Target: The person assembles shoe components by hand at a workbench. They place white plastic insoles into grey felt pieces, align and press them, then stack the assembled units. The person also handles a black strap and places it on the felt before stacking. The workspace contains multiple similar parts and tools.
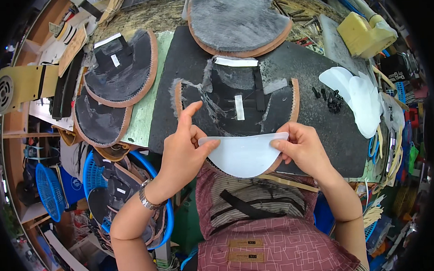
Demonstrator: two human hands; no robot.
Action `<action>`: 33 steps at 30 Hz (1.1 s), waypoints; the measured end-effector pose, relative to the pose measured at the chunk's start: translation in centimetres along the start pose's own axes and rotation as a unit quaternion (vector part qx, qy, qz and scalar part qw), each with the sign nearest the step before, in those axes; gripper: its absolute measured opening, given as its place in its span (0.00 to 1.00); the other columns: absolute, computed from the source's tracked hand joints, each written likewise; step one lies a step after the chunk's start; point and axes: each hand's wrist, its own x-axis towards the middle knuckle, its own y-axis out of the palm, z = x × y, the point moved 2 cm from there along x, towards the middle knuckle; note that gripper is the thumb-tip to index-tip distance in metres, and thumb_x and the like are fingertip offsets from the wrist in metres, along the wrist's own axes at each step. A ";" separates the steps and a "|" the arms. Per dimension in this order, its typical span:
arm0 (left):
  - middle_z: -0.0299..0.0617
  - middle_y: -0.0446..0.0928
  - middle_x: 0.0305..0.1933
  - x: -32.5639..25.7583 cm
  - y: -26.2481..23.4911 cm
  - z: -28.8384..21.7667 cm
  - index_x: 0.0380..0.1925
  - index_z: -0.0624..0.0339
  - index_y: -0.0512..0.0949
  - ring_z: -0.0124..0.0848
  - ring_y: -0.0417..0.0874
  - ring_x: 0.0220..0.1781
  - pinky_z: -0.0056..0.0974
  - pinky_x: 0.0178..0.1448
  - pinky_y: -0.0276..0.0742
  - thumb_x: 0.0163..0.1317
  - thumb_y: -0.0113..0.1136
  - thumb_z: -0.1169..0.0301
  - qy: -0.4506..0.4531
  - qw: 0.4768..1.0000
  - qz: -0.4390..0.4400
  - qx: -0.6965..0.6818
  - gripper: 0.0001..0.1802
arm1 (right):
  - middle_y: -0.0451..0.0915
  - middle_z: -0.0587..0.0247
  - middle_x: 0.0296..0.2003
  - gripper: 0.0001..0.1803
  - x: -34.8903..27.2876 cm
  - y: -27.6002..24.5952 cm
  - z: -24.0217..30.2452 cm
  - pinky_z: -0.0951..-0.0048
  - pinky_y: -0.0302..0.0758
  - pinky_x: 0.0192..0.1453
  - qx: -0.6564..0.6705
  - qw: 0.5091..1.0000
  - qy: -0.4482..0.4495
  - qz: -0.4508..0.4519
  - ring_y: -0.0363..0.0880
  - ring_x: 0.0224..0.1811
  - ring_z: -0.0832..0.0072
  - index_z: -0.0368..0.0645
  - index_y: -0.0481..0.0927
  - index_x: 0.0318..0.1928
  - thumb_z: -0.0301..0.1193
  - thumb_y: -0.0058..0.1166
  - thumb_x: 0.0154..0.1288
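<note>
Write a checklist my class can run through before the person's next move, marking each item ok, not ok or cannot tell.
1. White half-moon plastic-looking sheet held at both ends: ok, left hand and right hand each pinch one end.
2. Sheet's curved edge toward the person: ok.
3. Black curved panel with brown stitched rim fully in view: not ok, the sheet covers its near part.
4. Sheet touching the panel: cannot tell.
5. Loose white rounded sheets apart from the panel: ok, piled to its right.
6. Small black pieces apart from the panel: ok, also to its right.
</note>
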 end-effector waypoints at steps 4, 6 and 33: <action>0.35 0.72 0.21 0.4 0.3 0.5 0.61 0.57 0.59 0.21 0.71 0.22 0.27 0.28 0.67 0.50 0.64 0.78 0.047 0.997 -0.002 0.057 0.38 | 0.78 0.64 0.22 0.06 0.7 0.2 -0.5 0.79 0.72 0.25 -0.054 0.998 0.014 0.008 0.74 0.21 0.85 0.35 0.77 0.30 0.26 0.57 0.58; 0.37 0.73 0.25 0.4 0.6 0.7 0.59 0.56 0.63 0.26 0.74 0.25 0.30 0.29 0.70 0.47 0.67 0.76 0.080 0.991 0.003 0.106 0.37 | 0.77 0.60 0.22 0.08 0.6 0.3 -0.9 0.71 0.73 0.25 -0.164 0.986 -0.035 -0.012 0.76 0.20 0.76 0.38 0.76 0.31 0.29 0.60 0.55; 0.35 0.68 0.15 -1.0 -0.6 -5.8 0.35 0.63 0.83 0.25 0.68 0.19 0.28 0.22 0.59 0.48 0.63 0.83 0.316 0.946 -0.068 -0.002 0.12 | 0.79 0.64 0.36 0.09 1.6 0.4 4.0 0.81 0.70 0.39 0.296 0.933 -0.206 0.000 0.76 0.33 0.78 0.33 0.80 0.35 0.15 0.50 0.52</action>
